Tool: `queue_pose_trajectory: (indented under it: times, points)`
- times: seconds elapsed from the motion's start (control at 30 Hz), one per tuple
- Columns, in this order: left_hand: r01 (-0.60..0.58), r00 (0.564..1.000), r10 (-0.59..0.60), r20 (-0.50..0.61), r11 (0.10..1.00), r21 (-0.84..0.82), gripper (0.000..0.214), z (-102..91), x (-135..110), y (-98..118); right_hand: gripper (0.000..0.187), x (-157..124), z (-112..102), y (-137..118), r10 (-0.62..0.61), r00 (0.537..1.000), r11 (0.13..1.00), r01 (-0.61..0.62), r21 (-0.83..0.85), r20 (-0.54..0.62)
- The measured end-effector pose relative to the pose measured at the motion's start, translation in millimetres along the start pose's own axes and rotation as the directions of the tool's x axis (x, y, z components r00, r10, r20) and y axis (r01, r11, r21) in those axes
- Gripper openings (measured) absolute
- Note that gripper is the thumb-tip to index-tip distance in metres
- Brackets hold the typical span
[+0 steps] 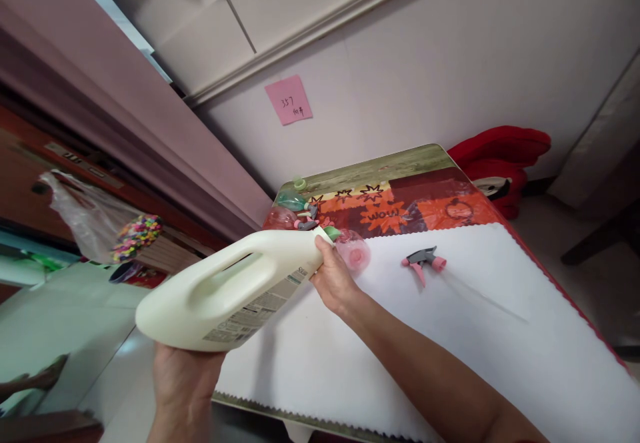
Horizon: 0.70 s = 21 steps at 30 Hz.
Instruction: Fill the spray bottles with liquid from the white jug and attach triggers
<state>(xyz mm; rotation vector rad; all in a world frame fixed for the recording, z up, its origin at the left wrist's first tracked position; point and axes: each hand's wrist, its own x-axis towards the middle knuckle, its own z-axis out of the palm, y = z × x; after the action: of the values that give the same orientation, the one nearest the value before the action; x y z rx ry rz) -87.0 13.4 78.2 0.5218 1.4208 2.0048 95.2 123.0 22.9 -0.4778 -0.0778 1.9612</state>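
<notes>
A large cream detergent jug (pixel 240 283) is tipped so that its green spout points down over a clear pink spray bottle (pixel 354 253) on the white mat. My left hand (pixel 187 373) is under the jug's base and supports it; most of its fingers are hidden behind the jug. Near the neck, my right hand (pixel 333 273) is closed around the jug. Whether liquid is flowing cannot be made out. A grey and pink spray trigger (pixel 424 261) with a clear dip tube lies on the mat to the right.
Green (pixel 291 201) and pink spray bottles (pixel 280 219) stand at the table's far left corner, near a small green ring (pixel 300 183). Behind the table is a wall with a pink note (pixel 289 100). A red plush toy (pixel 500 163) sits beyond the right edge.
</notes>
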Motion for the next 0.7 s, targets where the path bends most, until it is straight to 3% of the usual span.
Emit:
queue_pose_trajectory:
  times: [0.43,0.7]
  points:
    - [0.054,0.998,-0.054,-0.043,0.998,0.007,0.038,11.7,-6.4,9.9,0.036,0.2,-0.6,1.4,-0.004,1.0,1.0,0.004,0.006,-0.002]
    - [0.013,1.0,-0.012,-0.018,0.999,0.046,0.037,14.9,-10.9,9.9,0.035,-0.6,0.5,0.7,0.001,1.0,1.0,-0.001,0.004,-0.004]
